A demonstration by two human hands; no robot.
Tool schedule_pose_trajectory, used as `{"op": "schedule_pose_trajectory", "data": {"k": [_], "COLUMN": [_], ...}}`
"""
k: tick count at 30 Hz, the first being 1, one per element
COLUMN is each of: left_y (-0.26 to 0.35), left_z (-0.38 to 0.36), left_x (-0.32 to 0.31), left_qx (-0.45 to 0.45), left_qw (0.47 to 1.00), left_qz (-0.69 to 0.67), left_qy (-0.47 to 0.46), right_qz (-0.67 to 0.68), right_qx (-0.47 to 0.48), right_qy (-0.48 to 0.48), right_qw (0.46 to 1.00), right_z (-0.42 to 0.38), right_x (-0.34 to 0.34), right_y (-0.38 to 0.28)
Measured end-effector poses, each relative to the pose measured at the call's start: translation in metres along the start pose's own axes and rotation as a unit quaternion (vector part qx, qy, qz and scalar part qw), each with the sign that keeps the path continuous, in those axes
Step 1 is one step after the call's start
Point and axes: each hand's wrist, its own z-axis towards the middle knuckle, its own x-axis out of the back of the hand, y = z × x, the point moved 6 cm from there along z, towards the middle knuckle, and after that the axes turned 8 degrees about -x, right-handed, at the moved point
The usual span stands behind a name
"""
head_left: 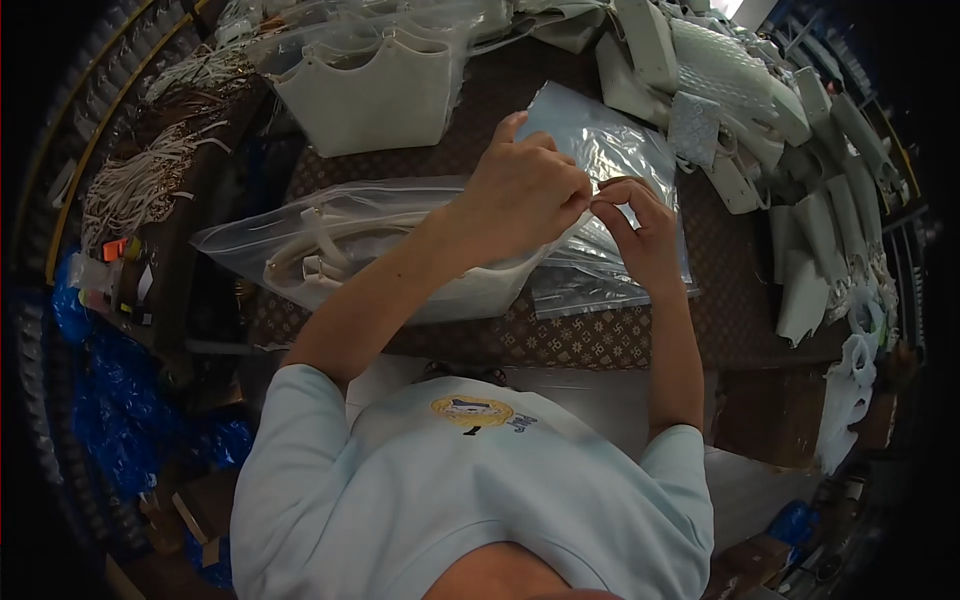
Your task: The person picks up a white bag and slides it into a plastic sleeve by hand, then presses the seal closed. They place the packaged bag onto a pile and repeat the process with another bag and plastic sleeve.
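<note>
So the cream handbag (pixel 480 292) is lying on its side inside a clear plastic bag (pixel 250 235), on the near part of the table, right in front of the person. You can see its curved handle through the plastic. Left hand (pixel 525 190) is over the right end of that bag, fingertips closed in a tight pinch. Right hand (pixel 645 235) meets it there, thumb and finger pinched narrow too. Looks like something small and pale between them, but it's too tiny to tell what.

Just under and beyond the hands there's a spread of shiny flat plastic sleeves (pixel 630 150). The table (pixel 730 290) has a dark brown cover with a small light repeating pattern. Farther back, a bit left, another pale handbag (pixel 385 100) with a scalloped top sits in clear plastic.

Right side and far right corner are heaped with pale bags (pixel 735 100), some overlapping, some in wrap. Over on the left you've got bundles of thin straps (pixel 135 195), plus a little orange item (pixel 113 250) near the edge.

Room's pretty dim: crumpled blue plastic (pixel 125 400) low on the left, cardboard (pixel 205 505) below it, light floor (pixel 745 495) under the table, racks curving up both sides.
</note>
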Motion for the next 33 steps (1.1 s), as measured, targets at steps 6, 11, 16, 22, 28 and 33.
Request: {"op": "schedule_pose_trajectory", "data": {"k": [6, 11, 16, 22, 28, 33], "left_y": [0.011, 0.004, -0.023, -0.056, -0.087, -0.113], "left_z": [0.000, -0.020, -0.094, -0.181, -0.223, -0.233], "left_x": [-0.003, 0.015, 0.063, 0.128, 0.164, 0.147], "left_qx": [-0.029, -0.015, 0.047, 0.170, 0.216, 0.257], "left_qw": [0.994, 0.983, 0.979, 0.955, 0.923, 0.918], "left_qz": [0.098, 0.182, 0.200, 0.243, 0.317, 0.298], "left_qy": [0.039, -0.006, -0.016, -0.009, -0.036, 0.048], "right_qz": [0.013, -0.028, 0.000, -0.006, 0.034, 0.278], "right_qx": [-0.025, 0.027, -0.007, -0.016, -0.077, 0.038], "right_qy": [0.002, -0.005, -0.002, -0.017, -0.033, -0.318], "right_qw": [1.000, 0.999, 1.000, 1.000, 0.996, 0.905], "right_z": [0.001, 0.003, 0.004, 0.002, -0.014, -0.027], "right_x": [-0.003, 0.001, 0.004, 0.007, 0.017, 0.001], "right_y": [0.005, -0.003, 0.007, 0.013, 0.016, -0.016]}}
